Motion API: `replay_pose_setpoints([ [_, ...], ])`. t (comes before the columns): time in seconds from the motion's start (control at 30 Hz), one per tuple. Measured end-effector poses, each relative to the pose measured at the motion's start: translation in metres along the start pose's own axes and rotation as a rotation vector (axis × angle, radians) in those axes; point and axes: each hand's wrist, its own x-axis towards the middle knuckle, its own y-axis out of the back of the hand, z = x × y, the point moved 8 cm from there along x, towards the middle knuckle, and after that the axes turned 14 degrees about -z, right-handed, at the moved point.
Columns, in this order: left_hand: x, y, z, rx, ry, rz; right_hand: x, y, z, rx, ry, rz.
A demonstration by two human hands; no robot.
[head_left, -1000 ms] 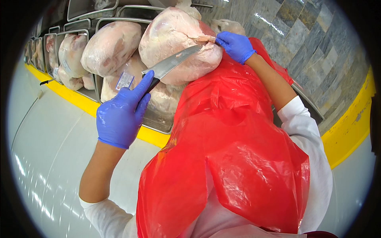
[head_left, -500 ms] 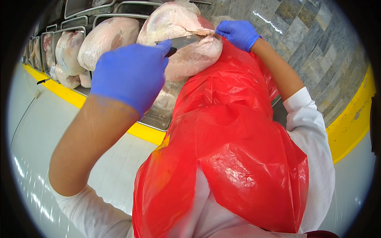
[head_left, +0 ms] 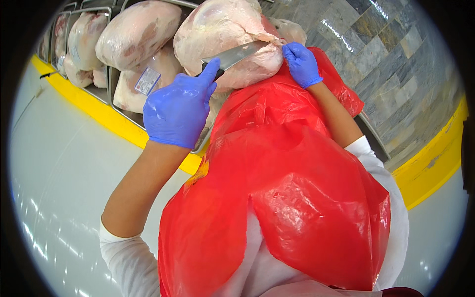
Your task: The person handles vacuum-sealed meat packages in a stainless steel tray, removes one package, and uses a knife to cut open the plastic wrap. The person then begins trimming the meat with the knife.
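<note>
A large pale joint of meat [head_left: 213, 29] with a fatty, skin-like surface lies at the top middle, against the front of my red apron. My left hand [head_left: 178, 109], in a blue glove, is closed round the black handle of a knife, its forefinger stretched along the top. The wide steel blade of the knife [head_left: 240, 55] lies across the joint, its tip at a fold on the right side. At that right edge, my blue-gloved right hand [head_left: 303, 65] is closed in a pinch on the meat's edge. Its fingertips are partly hidden.
More large joints [head_left: 138, 34] stand in metal-framed trays to the left, one bearing a label [head_left: 147, 81]. A yellow edge strip [head_left: 94, 106] runs along the trays. Another dark-handled knife [head_left: 47, 75] rests at the far left. Grey tiles [head_left: 391, 64] cover the right side.
My left hand has drawn back from the neighbouring joint, uncovering its label, and more of the blade shows. My right hand has come nearer to me along the meat's edge.
</note>
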Motion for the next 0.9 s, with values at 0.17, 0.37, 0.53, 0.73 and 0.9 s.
replay_pose_setpoints([
  [0.17,-0.003,-0.012,-0.005,-0.037,0.014,0.015,-0.005,-0.005,0.007,0.172,-0.072,-0.010],
  [0.37,-0.005,-0.025,-0.005,-0.021,0.020,0.020,0.005,0.004,0.016,0.127,-0.097,-0.007],
  [0.53,-0.001,-0.011,-0.008,0.024,-0.023,-0.068,0.024,0.017,0.020,-0.113,-0.019,-0.046],
  [0.73,0.029,0.061,0.027,0.355,-0.327,0.020,0.013,0.024,0.000,-0.217,-0.037,-0.108],
  [0.9,0.028,0.038,0.022,0.318,-0.223,-0.016,0.008,0.025,0.001,-0.206,-0.060,-0.028],
])
